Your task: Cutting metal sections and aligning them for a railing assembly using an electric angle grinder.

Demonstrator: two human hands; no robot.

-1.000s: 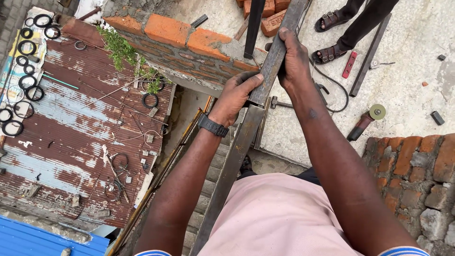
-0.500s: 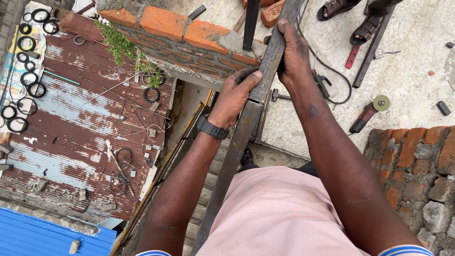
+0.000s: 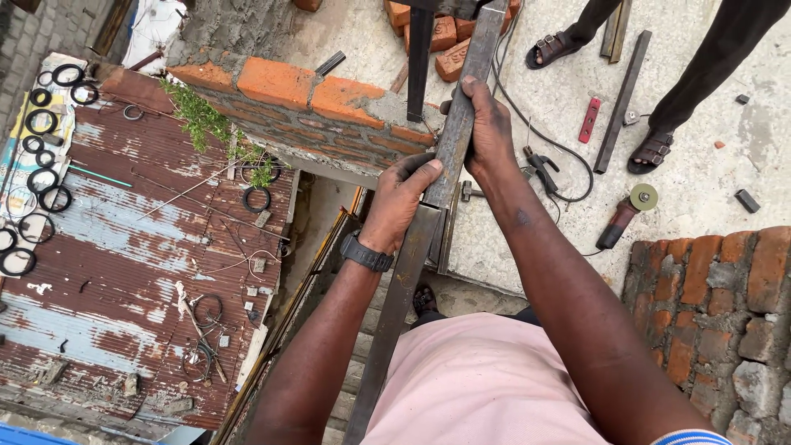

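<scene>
Currently I have both hands, left hand (image 3: 401, 194) and right hand (image 3: 488, 125), clamped around the long steel bar (image 3: 449, 152) above the brick wall (image 3: 288, 91), mid-positioning; next calls for steady alignment.

Soft, even overcast daylight, faint shadows, no glare; sharp throughout, with slight wide-angle stretching at the edges.

I see my left hand (image 3: 404, 198) and right hand (image 3: 488, 130) on a long bar (image 3: 449, 156) of dull grey metal, matt and scuffed. The brick wall (image 3: 297, 99) looks rough, with coarse grey mortar. The corrugated roof (image 3: 124, 272) is rusted sheet metal, flaking. My wristwatch (image 3: 365, 253) looks like matt black plastic.
</scene>
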